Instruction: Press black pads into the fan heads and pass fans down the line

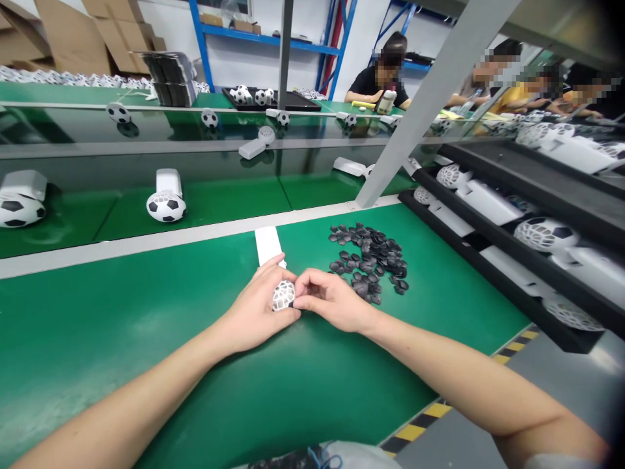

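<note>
A white openwork ball head (284,296), patterned like a football, rests in the curved fingers of my left hand (258,301). Its flat white handle (268,245) lies on the green worktop beyond that hand. At the ball's right side, my right hand (329,298) is closed in a pinch, thumb and forefinger touching the ball. A bit of black shows at these fingertips, mostly hidden, where a small black patch seems to be pressed against the lattice. To the right of my hands lies a loose pile of small black patches (375,251).
Behind a pale rail runs a green conveyor belt (234,195) carrying finished football-headed devices (166,205). Black trays (493,215) of similar devices are stacked at right, near a slanting grey post (420,124). Across the line sit several people (378,78). Yellow-black tape (420,426) marks the worktop's right edge.
</note>
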### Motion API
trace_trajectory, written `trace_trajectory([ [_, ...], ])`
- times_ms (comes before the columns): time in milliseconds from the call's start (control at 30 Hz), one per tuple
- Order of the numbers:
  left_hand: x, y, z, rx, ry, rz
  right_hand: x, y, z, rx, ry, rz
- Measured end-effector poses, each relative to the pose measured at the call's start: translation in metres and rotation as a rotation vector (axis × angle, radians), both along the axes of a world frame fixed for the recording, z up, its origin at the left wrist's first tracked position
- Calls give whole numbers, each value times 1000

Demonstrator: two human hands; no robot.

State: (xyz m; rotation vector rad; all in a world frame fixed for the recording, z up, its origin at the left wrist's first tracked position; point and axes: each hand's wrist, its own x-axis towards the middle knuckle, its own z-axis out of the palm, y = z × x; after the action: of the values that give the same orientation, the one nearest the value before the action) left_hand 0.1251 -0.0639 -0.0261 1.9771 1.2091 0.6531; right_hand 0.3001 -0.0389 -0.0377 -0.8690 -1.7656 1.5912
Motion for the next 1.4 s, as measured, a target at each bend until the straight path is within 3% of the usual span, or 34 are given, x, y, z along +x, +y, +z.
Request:
trace_trajectory([
  [167,4,-1,-5,65,31,26,2,1,-2,48,-24,1],
  [300,-1,8,-9,175,104,42,-8,2,-13,113,-110,-48],
  [433,-15,19,-8,91,99,132,-14,11,-11,181,-336,-82],
  [500,-22,21,-7,33,67,118,-1,21,-1,270,-401,-142],
  [600,-28,21,-7,21,46,70,32,42,14,417,-552,-347],
  [700,-28,20,-9,86,38,13,61,62,16,488,-731,-457],
  [800,-25,16,-15,167,38,144,70,72,6,516,-841,-428],
  [900,-23,10,-18,143,14,289,70,74,-1,537,-873,-361],
  [1167,-36,4,-3,11,-96,71,80,50,13,571,-775,-257],
  [1400,-42,9,-8,-101,-224,44,53,24,24,470,-667,-98],
])
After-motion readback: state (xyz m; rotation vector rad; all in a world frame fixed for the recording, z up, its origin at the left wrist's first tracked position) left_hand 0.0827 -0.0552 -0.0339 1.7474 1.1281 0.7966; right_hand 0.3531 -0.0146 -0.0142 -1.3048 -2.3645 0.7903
